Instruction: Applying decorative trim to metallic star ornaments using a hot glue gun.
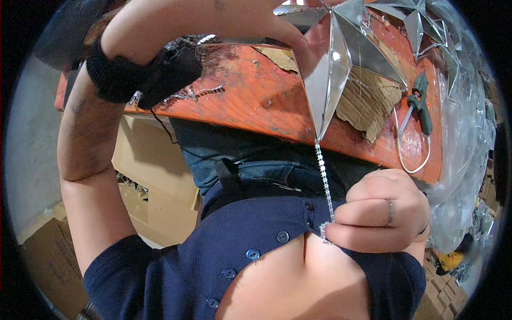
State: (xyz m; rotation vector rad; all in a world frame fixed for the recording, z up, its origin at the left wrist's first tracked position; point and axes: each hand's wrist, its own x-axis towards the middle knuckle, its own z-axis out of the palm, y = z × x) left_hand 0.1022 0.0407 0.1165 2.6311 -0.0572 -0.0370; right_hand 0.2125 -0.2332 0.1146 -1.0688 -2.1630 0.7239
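Observation:
A silver, faceted star (340,50) hangs over the table, one long point aimed toward me. At the top of the view my left hand (290,32) grips the star's body, its fingertips partly hidden behind the facets. From the tip of that point a chain of small clear rhinestones (322,168) stretches toward me, pulled straight. Close to my chest, my right hand (381,210), wearing a ring, pinches the chain. The chain's loose end bunches beside its fingertips.
A worn orange table (256,106) carries torn cardboard (368,106) and a dark green glue gun (421,106) with a white cord. More silver stars (418,26) lie at the far right, beside clear plastic sheeting (458,160). Loose silver chain (205,92) lies at left. A cardboard box (165,181) stands below.

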